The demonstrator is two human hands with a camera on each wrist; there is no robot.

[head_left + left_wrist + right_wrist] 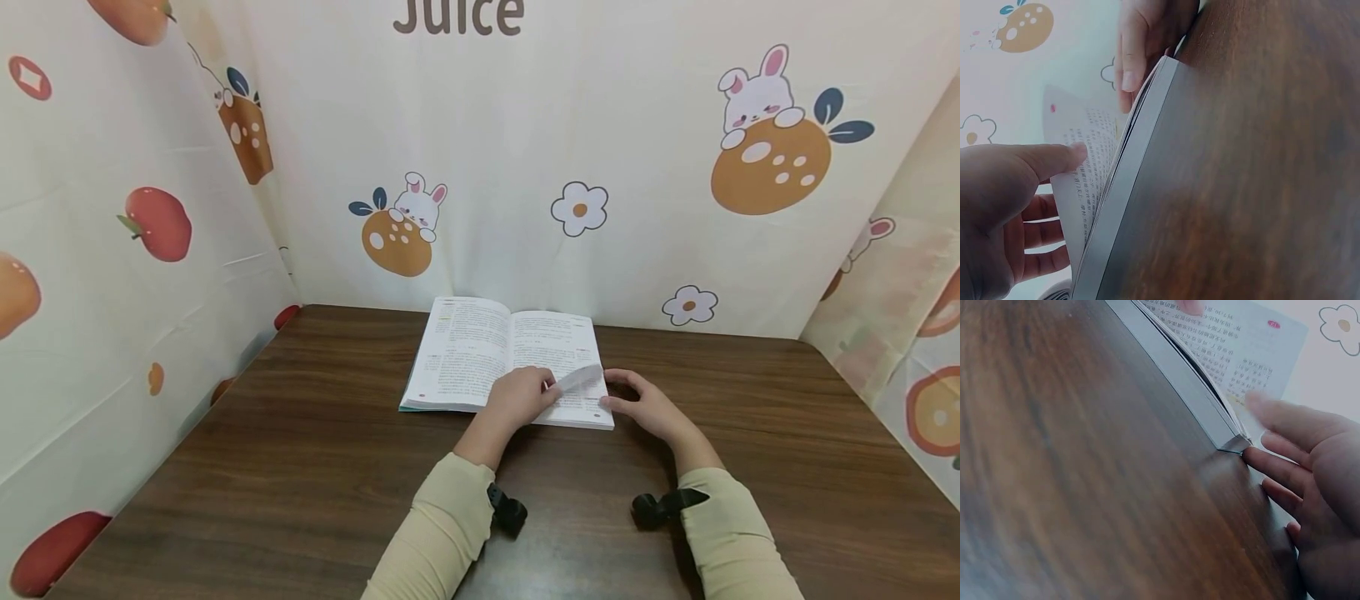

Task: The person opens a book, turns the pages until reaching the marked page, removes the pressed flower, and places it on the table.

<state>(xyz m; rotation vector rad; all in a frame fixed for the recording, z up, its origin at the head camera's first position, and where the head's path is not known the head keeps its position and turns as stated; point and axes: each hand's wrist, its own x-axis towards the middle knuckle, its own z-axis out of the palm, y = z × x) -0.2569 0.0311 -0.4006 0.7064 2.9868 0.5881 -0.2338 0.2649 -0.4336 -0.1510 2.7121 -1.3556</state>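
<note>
An open book [471, 354] with printed pages lies on the table, close to the back curtain. My left hand [519, 395] is over its right half and pinches a lifted page [581, 377]. In the left wrist view the thumb [1063, 159] presses the printed side of that page, and the other fingers sit behind it. My right hand [647, 406] is at the book's right edge, thumb and fingers apart. In the right wrist view its fingertips [1254, 455] are right at the book's lower corner, and its thumb [1272, 412] is above the page edges.
The dark wooden table [322, 483] extends to both sides and in front of the book. A patterned white curtain [495, 167] hangs behind it and along the sides. Black wrist cameras [510, 512] are strapped over both light sleeves [438, 525].
</note>
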